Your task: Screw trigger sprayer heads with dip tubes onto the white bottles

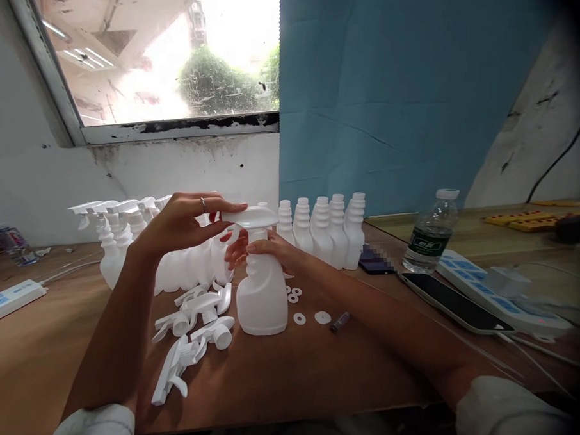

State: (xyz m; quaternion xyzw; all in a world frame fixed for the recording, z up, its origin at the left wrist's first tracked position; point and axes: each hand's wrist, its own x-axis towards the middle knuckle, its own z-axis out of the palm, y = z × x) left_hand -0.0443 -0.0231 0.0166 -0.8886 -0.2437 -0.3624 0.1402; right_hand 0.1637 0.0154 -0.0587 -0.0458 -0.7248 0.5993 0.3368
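Observation:
A white spray bottle [262, 295] stands upright on the brown table in front of me. On its neck sits a white trigger spray head [254, 217], its long top lying sideways. My left hand [189, 219], with a ring on one finger, pinches the nozzle end of the spray head between thumb and fingers. My right hand [275, 249] is closed around the bottle's neck, just under the spray head. Several loose trigger heads [181, 360] lie in a pile left of the bottle. Small white ring washers [299, 318] are scattered to its right.
Behind stand rows of bottles, headless ones [355, 234] right and ones with spray heads [109, 251] left. A water bottle [428, 237], a phone [452, 300] and a power strip [505, 298] are at right. Another power strip [15, 300] lies left. A small tube [340, 322] is near my right forearm.

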